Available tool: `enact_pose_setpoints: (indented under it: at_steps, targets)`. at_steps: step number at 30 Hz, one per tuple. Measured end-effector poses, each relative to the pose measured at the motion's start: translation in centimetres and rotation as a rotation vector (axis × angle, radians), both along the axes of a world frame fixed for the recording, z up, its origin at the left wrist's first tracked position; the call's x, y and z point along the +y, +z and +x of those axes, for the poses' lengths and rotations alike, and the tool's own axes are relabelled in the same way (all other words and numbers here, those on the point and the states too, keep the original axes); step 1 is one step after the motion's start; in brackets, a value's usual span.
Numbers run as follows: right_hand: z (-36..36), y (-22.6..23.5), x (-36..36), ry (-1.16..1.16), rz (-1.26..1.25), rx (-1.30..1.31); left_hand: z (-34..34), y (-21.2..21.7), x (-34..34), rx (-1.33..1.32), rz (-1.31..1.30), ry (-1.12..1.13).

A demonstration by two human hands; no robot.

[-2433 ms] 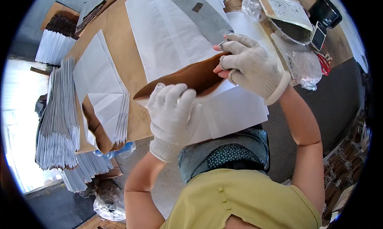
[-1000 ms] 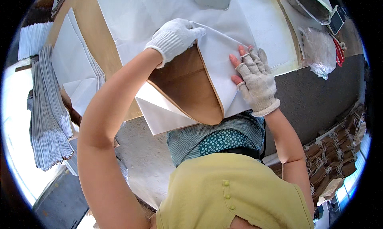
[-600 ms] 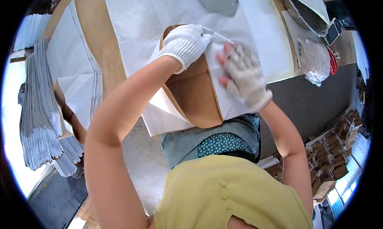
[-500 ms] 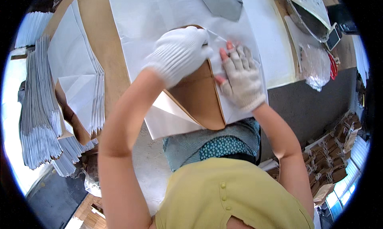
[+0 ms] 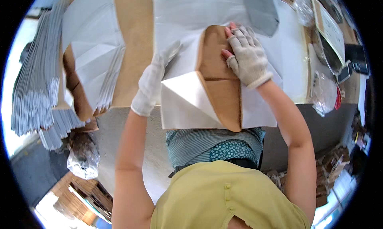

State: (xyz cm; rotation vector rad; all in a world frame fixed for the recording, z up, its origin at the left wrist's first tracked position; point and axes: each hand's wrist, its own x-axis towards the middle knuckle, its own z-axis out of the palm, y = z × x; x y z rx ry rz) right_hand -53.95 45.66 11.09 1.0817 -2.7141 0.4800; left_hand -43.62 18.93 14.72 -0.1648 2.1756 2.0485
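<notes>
In front of me lies a large white paper bag (image 5: 183, 105) with a brown lining, its end spread into a folded, pointed opening that shows the brown inside. My left hand (image 5: 153, 77), in a white knitted glove, stands edge-on along the bag's left side, fingers stretched out and holding nothing. Against the right side of the brown opening rests my right hand (image 5: 249, 55), in a glove with some fingertips bare. Its fingers lie flat on the paper, the thumb spread apart. A grey flat sheet (image 5: 261, 11) lies on the white paper beyond it.
At the left, folded white bags (image 5: 95, 49) lie beside a thick stack of white-grey sheets (image 5: 34, 77). On the right are a clear plastic bag (image 5: 324, 91), a tray-like container (image 5: 327, 45) and a small device (image 5: 344, 72). The brown table (image 5: 135, 49) ends near my waist.
My left hand has let go of the bag's opening and moved left and down, its fingers straightening. The brown opening is now spread wider. My right hand stays on its right side.
</notes>
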Motion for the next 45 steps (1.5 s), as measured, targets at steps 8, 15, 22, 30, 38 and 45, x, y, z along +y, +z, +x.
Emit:
enact_pose_setpoints:
  at_steps: [8,15,22,30,38,45]
  targets:
    - [6.4,-4.0,-8.7,0.002,-0.325,-0.827,-1.5,-0.8,-2.6,-0.093,0.345,0.026]
    - [6.6,-2.6,-8.4,-0.045,-0.173,-0.716,0.6,-3.2,1.8,0.368,-0.584,0.045]
    - [3.0,6.2,1.7,-0.029,-0.056,-0.073,0.8,-3.2,3.0,0.349,-0.851,0.022]
    - [10.5,1.9,3.2,0.671,-0.04,-0.366,0.1,-3.6,4.0,0.333,-1.17,-0.026]
    - [10.6,0.0,2.9,0.772,-0.207,-0.354,-2.2,-3.8,7.2,0.273,-1.27,-0.162]
    - [5.5,-0.5,1.7,0.415,-0.165,0.048,-5.9,-4.0,8.5,0.451,-1.159,-0.105]
